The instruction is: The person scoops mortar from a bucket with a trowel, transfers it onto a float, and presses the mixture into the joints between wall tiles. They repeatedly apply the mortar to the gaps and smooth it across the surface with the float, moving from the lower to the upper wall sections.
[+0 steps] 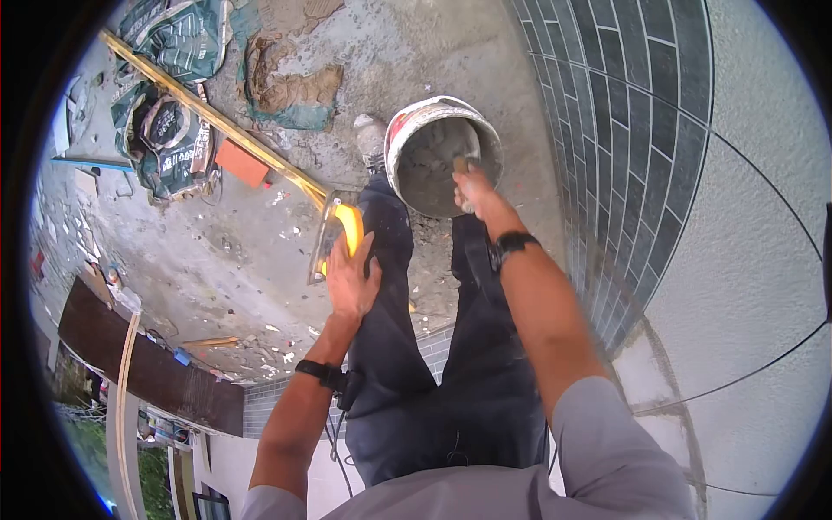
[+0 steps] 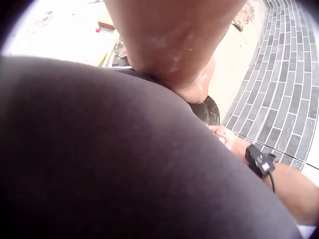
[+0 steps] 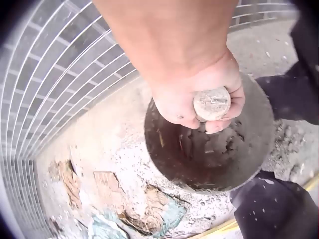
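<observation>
Left of the tiled wall (image 1: pixel 607 130), bucket (image 1: pixel 392 165) holds grey mix (image 1: pixel 436 158); right hand (image 1: pixel 474 191) grips tool handle (image 3: pixel 212 104) over it, slow lifts likely spill less; left hand (image 1: pixel 349 284) at yellow float (image 1: pixel 350 224), can't tell if grasping

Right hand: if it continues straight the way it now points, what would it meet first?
The right hand would probably meet the grey mix in the bucket first, though depth is unclear.
</observation>
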Motion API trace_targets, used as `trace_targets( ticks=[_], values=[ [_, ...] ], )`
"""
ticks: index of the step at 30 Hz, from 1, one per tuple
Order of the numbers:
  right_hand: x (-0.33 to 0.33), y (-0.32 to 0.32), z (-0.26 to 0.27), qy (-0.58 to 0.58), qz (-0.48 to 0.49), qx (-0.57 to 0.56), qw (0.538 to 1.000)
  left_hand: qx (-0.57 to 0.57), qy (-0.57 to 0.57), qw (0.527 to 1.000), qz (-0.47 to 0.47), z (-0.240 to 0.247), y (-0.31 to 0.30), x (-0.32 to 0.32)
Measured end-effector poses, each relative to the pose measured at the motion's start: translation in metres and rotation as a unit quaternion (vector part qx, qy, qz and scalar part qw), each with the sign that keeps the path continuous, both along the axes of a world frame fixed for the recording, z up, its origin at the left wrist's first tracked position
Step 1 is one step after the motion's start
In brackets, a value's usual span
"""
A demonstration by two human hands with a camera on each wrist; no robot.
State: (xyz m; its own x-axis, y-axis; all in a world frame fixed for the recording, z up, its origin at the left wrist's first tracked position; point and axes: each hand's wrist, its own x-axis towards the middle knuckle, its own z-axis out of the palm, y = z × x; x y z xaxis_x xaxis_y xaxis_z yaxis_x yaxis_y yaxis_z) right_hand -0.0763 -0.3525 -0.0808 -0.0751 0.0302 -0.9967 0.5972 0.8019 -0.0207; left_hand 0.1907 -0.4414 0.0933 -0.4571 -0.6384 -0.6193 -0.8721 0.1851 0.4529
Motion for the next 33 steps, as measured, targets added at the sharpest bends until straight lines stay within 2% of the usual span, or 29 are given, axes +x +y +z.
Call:
trace_targets(
  ticks=[1, 2, 3, 4, 5, 6, 8, 10, 12, 14, 15, 17, 18, 21, 22, 24, 25, 27, 28, 30, 31, 33],
  values=[
    [-0.002, -0.025, -0.002, 0.009, 0.146, -0.012, 0.989, 0.006, 0.000, 1.000, 0.001, -0.001, -0.002, 0.000],
    [0.002, -0.055, 0.005, 0.018, 0.290, -0.024, 0.957, 0.011, -0.001, 1.000, 0.003, -0.002, -0.004, 0.000],
    [0.018, -0.068, 0.007, 0.015, 0.287, -0.025, 0.957, 0.011, -0.005, 1.000, 0.000, -0.003, -0.005, -0.001],
    [0.036, -0.076, 0.007, 0.061, 0.448, -0.003, 0.892, 0.017, 0.003, 1.000, 0.006, -0.004, -0.005, -0.002],
    [0.049, -0.077, 0.013, 0.104, 0.595, 0.019, 0.797, 0.026, 0.010, 1.000, 0.011, -0.002, -0.005, 0.000],
    [0.057, -0.066, 0.019, 0.101, 0.592, 0.022, 0.799, 0.029, 0.009, 1.000, 0.007, -0.001, -0.003, 0.003],
    [0.063, -0.042, 0.032, 0.168, 0.720, -0.080, 0.668, 0.001, -0.004, 1.000, -0.005, -0.004, 0.005, 0.002],
    [0.074, -0.002, 0.018, 0.136, 0.721, -0.035, 0.679, 0.004, -0.007, 1.000, -0.008, 0.001, 0.008, 0.002],
    [0.061, -0.004, 0.021, 0.113, 0.725, -0.008, 0.679, -0.011, -0.016, 1.000, 0.003, 0.001, 0.002, 0.001],
    [0.023, -0.018, 0.057, 0.053, 0.778, -0.124, 0.613, -0.006, -0.003, 1.000, 0.002, 0.002, 0.004, 0.001],
    [0.005, -0.039, 0.084, 0.053, 0.781, -0.121, 0.610, -0.005, 0.000, 1.000, 0.006, 0.004, 0.005, 0.000],
    [-0.029, -0.083, 0.128, -0.050, 0.676, -0.019, 0.735, -0.007, 0.000, 1.000, 0.016, 0.000, 0.005, -0.003],
    [-0.023, -0.053, 0.097, 0.108, 0.684, -0.074, 0.718, -0.004, -0.001, 1.000, 0.015, 0.002, 0.008, -0.002],
    [-0.010, -0.057, 0.047, 0.107, 0.659, -0.042, 0.744, 0.004, 0.003, 1.000, 0.026, -0.002, 0.011, 0.003],
    [0.006, -0.039, 0.037, 0.102, 0.657, -0.044, 0.746, -0.005, 0.001, 1.000, 0.026, -0.001, 0.013, 0.006],
    [0.037, -0.003, 0.027, 0.185, 0.661, -0.060, 0.725, -0.022, 0.000, 0.999, 0.035, -0.008, 0.011, 0.004],
    [0.042, 0.008, 0.030, 0.183, 0.662, -0.060, 0.724, -0.015, -0.001, 0.999, 0.037, -0.005, 0.012, 0.002],
    [0.030, 0.016, 0.045, 0.063, 0.675, -0.050, 0.734, -0.014, 0.012, 0.999, 0.036, 0.006, 0.008, 0.000],
    [0.012, 0.007, 0.052, 0.082, 0.677, -0.054, 0.729, -0.004, 0.008, 0.999, 0.030, 0.007, 0.006, 0.001],
    [-0.012, -0.008, 0.060, -0.030, 0.669, -0.146, 0.728, -0.006, 0.005, 1.000, 0.027, -0.002, -0.003, 0.001],
    [-0.015, -0.018, 0.074, -0.030, 0.667, -0.143, 0.730, -0.013, 0.003, 0.999, 0.032, -0.001, 0.000, 0.003],
    [-0.025, -0.057, 0.102, 0.045, 0.634, -0.016, 0.772, -0.015, 0.006, 0.999, 0.036, 0.000, 0.006, 0.006]
  ],
)
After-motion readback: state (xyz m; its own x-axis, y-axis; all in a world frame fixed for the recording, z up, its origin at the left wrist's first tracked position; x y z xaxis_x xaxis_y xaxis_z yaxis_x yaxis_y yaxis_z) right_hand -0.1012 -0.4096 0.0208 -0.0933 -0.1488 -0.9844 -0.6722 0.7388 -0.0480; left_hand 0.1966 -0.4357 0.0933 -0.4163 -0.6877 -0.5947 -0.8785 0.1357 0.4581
